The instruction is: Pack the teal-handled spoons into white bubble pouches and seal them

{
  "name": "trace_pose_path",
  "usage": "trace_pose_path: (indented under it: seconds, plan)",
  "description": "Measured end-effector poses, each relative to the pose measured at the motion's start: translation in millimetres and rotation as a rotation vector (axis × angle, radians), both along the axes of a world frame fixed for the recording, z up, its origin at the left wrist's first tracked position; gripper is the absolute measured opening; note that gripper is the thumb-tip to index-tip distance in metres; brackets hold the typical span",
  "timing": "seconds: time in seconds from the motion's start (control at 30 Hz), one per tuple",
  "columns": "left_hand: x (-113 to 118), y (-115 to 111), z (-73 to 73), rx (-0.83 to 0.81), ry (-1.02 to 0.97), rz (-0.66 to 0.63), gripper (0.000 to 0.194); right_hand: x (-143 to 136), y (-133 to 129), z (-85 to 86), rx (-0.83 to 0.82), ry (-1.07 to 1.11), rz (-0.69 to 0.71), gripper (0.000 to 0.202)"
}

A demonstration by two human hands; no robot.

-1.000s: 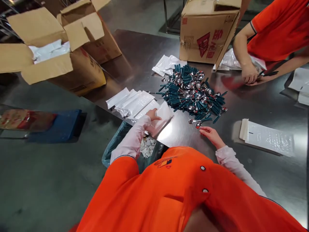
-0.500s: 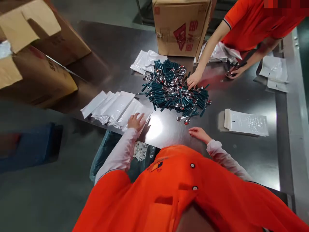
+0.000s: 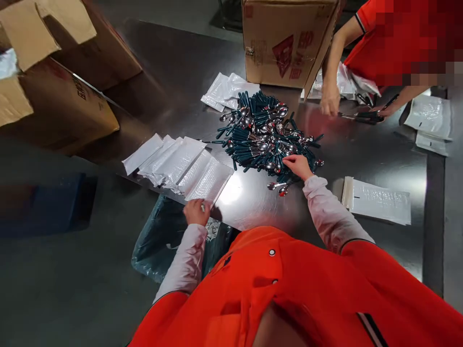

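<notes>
A big heap of spoons (image 3: 262, 144) with dark green handles lies mid-table. My right hand (image 3: 299, 166) reaches into its near right side, fingertips pinched on a spoon there. At the table's front edge, my left hand (image 3: 196, 212) is curled closed beside the nearest white padded envelope (image 3: 211, 179); a small pale bit shows at its fingers, too small to name. That envelope ends a row of overlapping white envelopes (image 3: 170, 159) to the left. Two spoons (image 3: 282, 188) lie crossed just in front of the heap.
A stack of white envelopes (image 3: 378, 200) lies at the right. Behind the heap stand a carton (image 3: 285, 48) and more envelopes (image 3: 226, 91). Open cartons (image 3: 68, 96) fill the left. A lined bin (image 3: 155, 241) hangs below the edge. Across the table, a co-worker's hands (image 3: 331, 99) handle dark-handled utensils.
My right hand has moved forward from the bare metal into the spoon heap. My left hand has drawn back off the envelope and closed. The co-worker's hand has left the heap.
</notes>
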State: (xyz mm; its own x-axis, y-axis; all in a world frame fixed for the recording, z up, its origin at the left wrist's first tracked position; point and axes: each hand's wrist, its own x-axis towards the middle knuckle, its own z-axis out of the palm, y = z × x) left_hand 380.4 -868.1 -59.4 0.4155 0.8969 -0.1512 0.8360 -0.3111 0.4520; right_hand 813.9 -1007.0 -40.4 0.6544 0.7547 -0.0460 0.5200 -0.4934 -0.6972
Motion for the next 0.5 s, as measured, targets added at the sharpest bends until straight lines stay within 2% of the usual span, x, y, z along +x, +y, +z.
trace_pose_path:
  seconds: [0.07, 0.13, 0.23, 0.33, 0.4, 0.5]
  plan:
    - [41.9, -3.7, -7.7, -0.033, -0.097, -0.042, 0.029, 16.5, 18.7, 4.0, -0.066, -0.08, -0.029, 0.021]
    - [95.6, -5.4, -10.6, -0.111, -0.212, -0.099, 0.03, 27.5, 30.9, 3.3, -0.155, -0.122, -0.036, 0.019]
    - [186.0, 0.4, -5.7, -0.178, -0.354, -0.196, 0.027, 33.5, 40.3, -2.4, -0.261, -0.142, -0.02, 0.017]
    - [263.7, 14.1, 4.3, -0.136, -0.312, -0.327, 0.022, 30.9, 41.2, -8.3, -0.286, -0.159, -0.008, 0.018]
    - [295.9, 23.5, 9.2, -0.143, -0.234, -0.363, 0.016, 26.5, 38.2, -11.2, -0.28, -0.169, 0.017, 0.019]
    - [309.0, 32.8, 9.2, -0.179, -0.213, -0.322, 0.013, 17.0, 34.4, -14.6, -0.257, -0.198, 0.094, 0.024]
